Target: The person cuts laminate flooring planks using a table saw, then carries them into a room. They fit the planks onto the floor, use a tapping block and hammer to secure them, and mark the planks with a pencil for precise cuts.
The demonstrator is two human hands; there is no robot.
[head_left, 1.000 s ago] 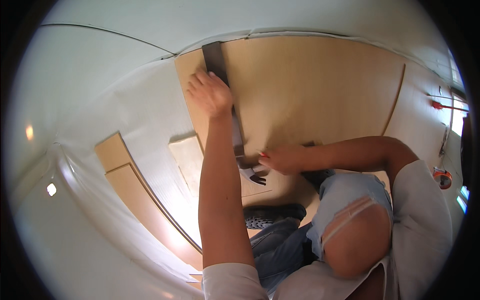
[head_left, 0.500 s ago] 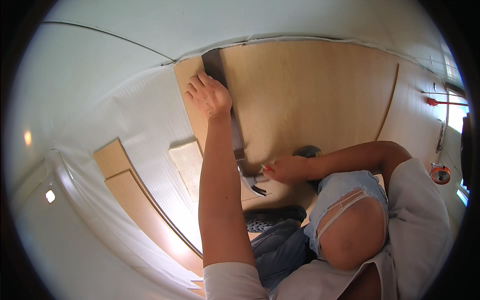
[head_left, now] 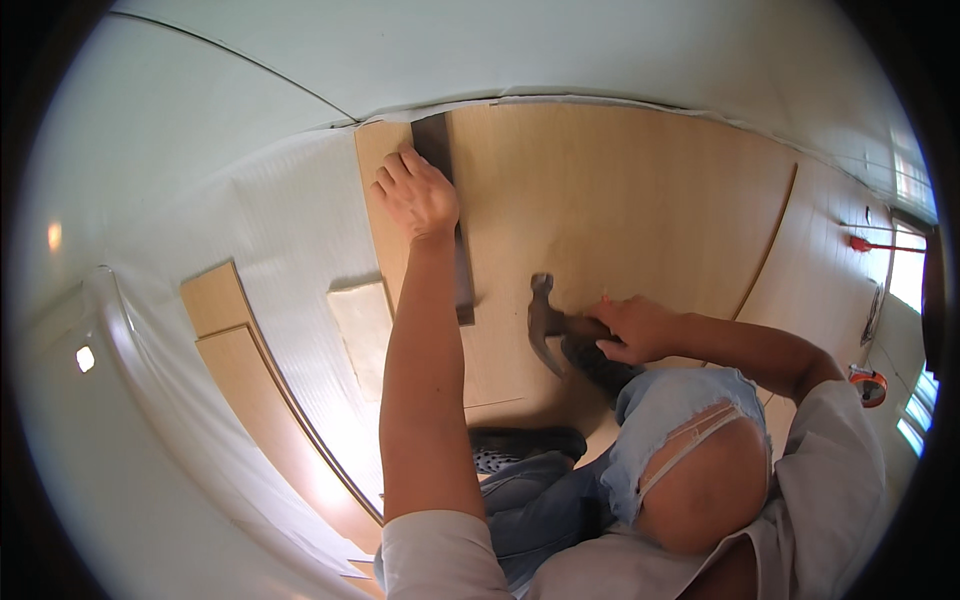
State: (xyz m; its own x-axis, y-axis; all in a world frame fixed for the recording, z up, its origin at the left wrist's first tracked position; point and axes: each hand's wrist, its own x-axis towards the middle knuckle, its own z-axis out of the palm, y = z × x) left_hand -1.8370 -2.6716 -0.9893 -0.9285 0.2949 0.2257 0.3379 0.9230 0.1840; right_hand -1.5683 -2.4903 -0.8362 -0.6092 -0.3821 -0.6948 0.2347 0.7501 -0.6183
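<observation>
My left hand (head_left: 417,195) is closed at the far left, its curled fingers over a dark flat pull bar (head_left: 434,140) and the pale wood plank (head_left: 378,150) beside it. Part of the bar is hidden under the hand; its turned-up near end (head_left: 465,314) shows right of my forearm. My right hand (head_left: 640,328) grips a claw hammer (head_left: 543,318) by the handle. The hammer's head hangs over the floorboards, to the right of the bar's near end and apart from it.
Laid wood-look floorboards (head_left: 620,190) run up to the white wall (head_left: 600,50). White underlay (head_left: 290,220) lies on the left, with a cream slab (head_left: 362,325) and loose planks (head_left: 275,400) on it. An orange tape measure (head_left: 868,386) is at the far right. My bent knee (head_left: 705,480) is close by.
My right hand has drawn the hammer rightward, away from the bar's near end, and its head has turned. My left hand stays at the bar. The view has shifted slightly.
</observation>
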